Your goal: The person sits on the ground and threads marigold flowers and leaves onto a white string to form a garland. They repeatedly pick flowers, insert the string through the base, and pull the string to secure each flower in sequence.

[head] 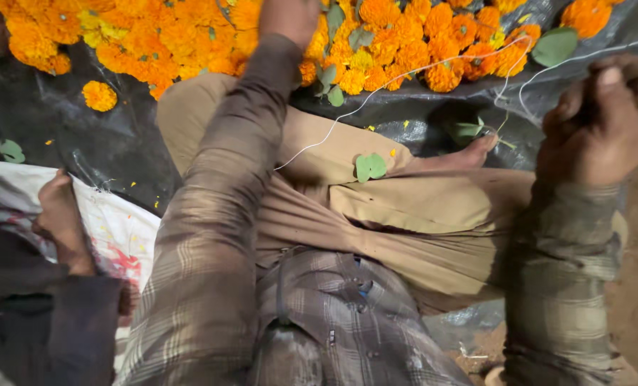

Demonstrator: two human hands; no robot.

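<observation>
glossy black plastic sheet (83,154), matt cloth trousers (419,207)

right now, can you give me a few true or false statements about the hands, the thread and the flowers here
1. The left hand reaches into the pile of orange marigolds. True.
2. The right hand lies flat and open on the plastic sheet. False: it is raised and closed in a fist, by the white thread.
3. The thread runs across the person's lap toward the flowers. True.
4. The marigolds are blue. False: they are orange and yellow.
5. A green leaf lies on the tan trousers. True.
6. The flowers sit in a basket. False: they are heaped on dark plastic sheet.
</observation>
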